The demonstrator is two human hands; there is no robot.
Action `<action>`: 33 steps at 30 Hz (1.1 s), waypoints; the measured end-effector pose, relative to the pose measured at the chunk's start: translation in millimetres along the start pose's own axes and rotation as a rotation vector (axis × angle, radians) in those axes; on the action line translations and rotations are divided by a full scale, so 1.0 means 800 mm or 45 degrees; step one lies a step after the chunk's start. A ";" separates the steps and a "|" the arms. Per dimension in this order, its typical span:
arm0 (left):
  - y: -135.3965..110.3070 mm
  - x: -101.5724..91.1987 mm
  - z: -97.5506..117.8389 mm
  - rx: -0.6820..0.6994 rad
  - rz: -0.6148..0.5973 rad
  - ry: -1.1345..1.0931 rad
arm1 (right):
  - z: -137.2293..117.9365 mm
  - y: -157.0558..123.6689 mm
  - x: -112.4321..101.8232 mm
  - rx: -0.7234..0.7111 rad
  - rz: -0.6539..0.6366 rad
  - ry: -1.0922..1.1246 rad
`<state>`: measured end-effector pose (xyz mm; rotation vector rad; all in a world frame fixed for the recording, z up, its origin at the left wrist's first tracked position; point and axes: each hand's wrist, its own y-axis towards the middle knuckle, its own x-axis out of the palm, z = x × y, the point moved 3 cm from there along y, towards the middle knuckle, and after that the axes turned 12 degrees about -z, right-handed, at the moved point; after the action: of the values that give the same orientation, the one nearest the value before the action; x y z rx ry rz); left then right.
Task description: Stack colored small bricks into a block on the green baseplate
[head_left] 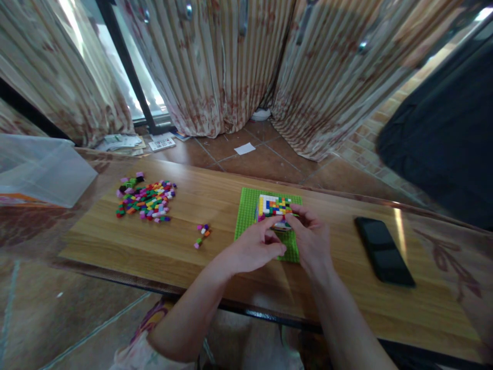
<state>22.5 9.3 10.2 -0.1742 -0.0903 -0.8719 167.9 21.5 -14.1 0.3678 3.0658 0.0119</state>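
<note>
A green baseplate [248,209] lies on the wooden table [215,200]. On it stands a block of small multicoloured bricks [274,204]. My left hand [256,247] rests on the plate's near side, fingers curled against the block's front. My right hand [311,237] is beside it, fingers pinched at the block's near right corner. What the fingertips hold is hidden. A heap of loose coloured bricks [146,199] lies at the left of the table. A few stray bricks [203,234] sit between the heap and the plate.
A black phone [383,250] lies flat at the right of the table. A clear plastic container [42,169] stands at the far left. Behind are striped curtains [215,61], tiled floor with papers [123,143], and a dark object [442,133] at the right.
</note>
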 end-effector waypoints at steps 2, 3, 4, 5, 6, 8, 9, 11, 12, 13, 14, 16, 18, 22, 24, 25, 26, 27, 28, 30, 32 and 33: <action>0.000 0.000 0.001 0.002 -0.002 0.002 | 0.002 0.002 0.000 -0.007 0.011 0.004; 0.000 0.001 0.001 -0.001 0.001 0.008 | 0.003 0.002 0.000 -0.010 0.013 0.002; 0.000 0.001 0.002 -0.007 0.006 0.016 | 0.003 0.003 0.000 -0.012 0.016 -0.005; 0.000 0.001 0.002 -0.014 0.012 0.023 | 0.004 0.004 0.000 -0.013 0.022 -0.016; 0.000 0.001 0.003 -0.021 0.019 0.027 | 0.004 0.005 0.000 -0.012 0.029 -0.026; 0.000 0.001 0.004 -0.025 0.023 0.031 | 0.004 0.005 0.000 -0.003 0.031 -0.025; 0.000 0.001 0.004 -0.022 0.020 0.030 | 0.004 0.006 0.001 0.002 0.032 -0.016; 0.000 0.001 0.004 -0.009 0.015 0.030 | 0.002 0.006 0.003 0.002 0.044 -0.003; 0.000 0.001 0.004 -0.005 0.012 0.032 | 0.001 0.005 0.004 0.000 0.053 0.000; 0.000 0.000 0.004 -0.003 0.011 0.034 | 0.000 0.005 0.005 -0.001 0.062 0.002; 0.000 0.000 0.003 -0.004 0.013 0.036 | -0.001 0.005 0.006 0.001 0.067 0.007; -0.001 -0.001 0.002 -0.012 0.022 0.041 | -0.002 0.003 0.008 0.017 0.062 0.033; -0.002 -0.002 0.002 -0.013 0.052 0.027 | -0.002 0.001 0.009 0.037 0.054 0.079; -0.005 -0.009 0.003 -0.005 0.128 -0.116 | -0.006 -0.004 0.005 0.017 0.068 0.134; -0.007 -0.013 0.005 0.018 0.168 -0.191 | -0.014 -0.007 -0.001 -0.030 0.116 0.117; -0.008 -0.016 0.007 0.036 0.195 -0.214 | -0.020 -0.008 -0.005 -0.061 0.147 0.106; -0.008 -0.019 0.008 0.058 0.229 -0.228 | -0.026 -0.009 -0.008 -0.097 0.177 0.099; -0.008 -0.022 0.009 0.077 0.269 -0.237 | -0.031 -0.010 -0.011 -0.136 0.203 0.098; -0.008 -0.024 0.009 0.095 0.311 -0.245 | -0.037 -0.012 -0.013 -0.174 0.222 0.100; -0.008 -0.028 0.009 0.124 0.393 -0.273 | -0.045 -0.014 -0.016 -0.225 0.243 0.100; -0.008 -0.030 0.009 0.158 0.465 -0.306 | -0.049 -0.017 -0.016 -0.238 0.233 0.074; -0.008 -0.031 0.010 0.178 0.493 -0.324 | -0.050 -0.018 -0.014 -0.239 0.212 0.048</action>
<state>1.7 25.0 14.8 -0.1642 -0.3429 -0.4525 173.4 4.6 26.0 0.6146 3.0265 0.3145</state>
